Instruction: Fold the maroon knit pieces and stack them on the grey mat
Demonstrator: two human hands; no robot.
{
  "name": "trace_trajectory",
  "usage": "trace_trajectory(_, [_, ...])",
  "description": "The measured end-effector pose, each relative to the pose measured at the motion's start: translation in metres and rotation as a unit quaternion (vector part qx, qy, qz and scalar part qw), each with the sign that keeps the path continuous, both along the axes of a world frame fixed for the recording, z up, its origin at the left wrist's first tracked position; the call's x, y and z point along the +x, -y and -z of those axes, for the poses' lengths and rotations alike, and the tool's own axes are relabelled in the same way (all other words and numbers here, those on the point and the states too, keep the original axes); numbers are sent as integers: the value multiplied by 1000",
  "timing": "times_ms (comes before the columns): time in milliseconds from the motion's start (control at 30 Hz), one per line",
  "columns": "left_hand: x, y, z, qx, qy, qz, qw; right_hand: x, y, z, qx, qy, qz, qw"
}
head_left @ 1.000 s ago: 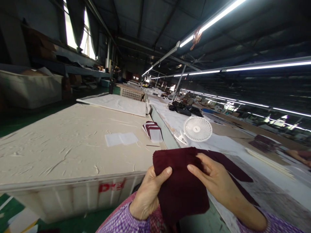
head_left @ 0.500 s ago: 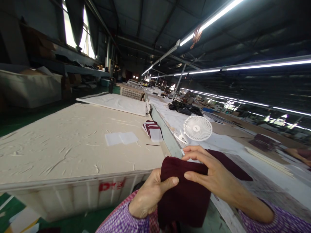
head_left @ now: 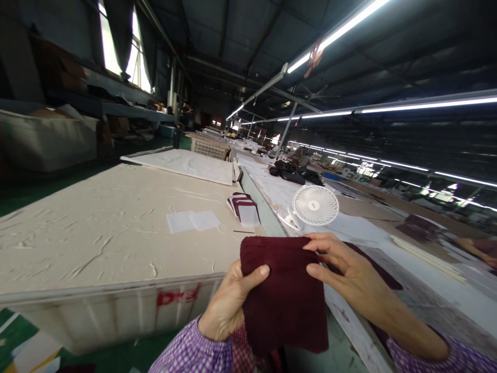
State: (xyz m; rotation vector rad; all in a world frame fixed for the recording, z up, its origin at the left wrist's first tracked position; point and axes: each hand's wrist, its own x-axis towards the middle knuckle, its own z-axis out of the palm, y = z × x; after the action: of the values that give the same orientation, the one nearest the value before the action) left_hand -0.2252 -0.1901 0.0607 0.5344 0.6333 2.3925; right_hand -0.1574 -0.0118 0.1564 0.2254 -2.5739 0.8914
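Observation:
A dark maroon knitted fabric piece (head_left: 285, 300) hangs in front of me between both hands. My left hand (head_left: 229, 305) grips its left edge, thumb pressed on the front. My right hand (head_left: 344, 269) pinches its upper right corner with thumb and fingers. More maroon fabric (head_left: 373, 269) lies on the work table behind my right hand.
A small white desk fan (head_left: 315, 205) stands on the long table (head_left: 427, 280) ahead. To the left is a large covered bin (head_left: 116, 233) bearing white patches (head_left: 193, 220) and a stack of maroon-and-white pieces (head_left: 244, 209). Another person's hand (head_left: 476, 247) shows far right.
The maroon piece was folded down half a second ago and is now spread flat and higher again. My right hand shifted from its top edge to the upper right corner.

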Motion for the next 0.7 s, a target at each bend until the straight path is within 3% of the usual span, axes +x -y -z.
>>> trace_trajectory(467, [4,-3,-4,8,-16,-9,1000,-6,5,-2,-19,37,22,999])
trace_trajectory(700, [7,-6,-5,14,-9,-23,1000,-13,1,2,6,35,17,999])
